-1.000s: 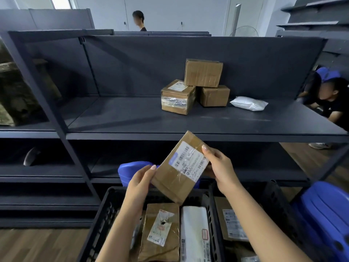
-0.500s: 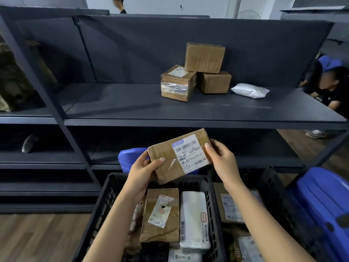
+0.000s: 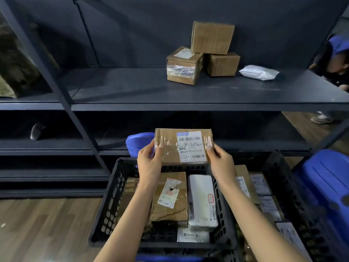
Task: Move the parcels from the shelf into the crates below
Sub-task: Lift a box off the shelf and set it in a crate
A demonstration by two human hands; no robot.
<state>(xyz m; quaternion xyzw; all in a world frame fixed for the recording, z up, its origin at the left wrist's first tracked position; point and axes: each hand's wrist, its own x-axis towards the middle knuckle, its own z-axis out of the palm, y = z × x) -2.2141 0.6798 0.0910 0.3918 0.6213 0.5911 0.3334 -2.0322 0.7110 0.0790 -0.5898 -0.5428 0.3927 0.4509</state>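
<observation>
Nearest: two black crates side by side on the wood floor point(image 3: 47, 224). L crate point(image 3: 111, 195) holds a brown pkg point(image 3: 170, 205) lying flat, touching a white pkg point(image 3: 202, 201) on its R, w/ more labelled pkgs under them. R crate point(image 3: 294, 195) holds several flat labelled pkgs, partly hidden by the R arm. Blue bin point(image 3: 326, 186) sits just R of it.

Over the far end of the L crate both hands grip the parcel point(image 3: 188, 146), one at each short end. L hand point(image 3: 149, 163) has its thumb on the front face, fingers behind; R hand point(image 3: 221, 163) does the same. Hands are apart w/ the parcel btwn them, level, label toward the camera, clear of the crate contents.

Blue object point(image 3: 138, 142) sits just behind the parcel's L end; can't tell what it is.

Further back, the shelf point(image 3: 170, 95) carries 3 cardboard boxes: front box point(image 3: 183, 67) w/ taped label, back box point(image 3: 222, 64) beside it, top box point(image 3: 212, 37) stacked on them. White bag point(image 3: 258, 72) lies near, to their R, not touching. Person point(image 3: 338, 59) at far R edge, beyond the shelf.
</observation>
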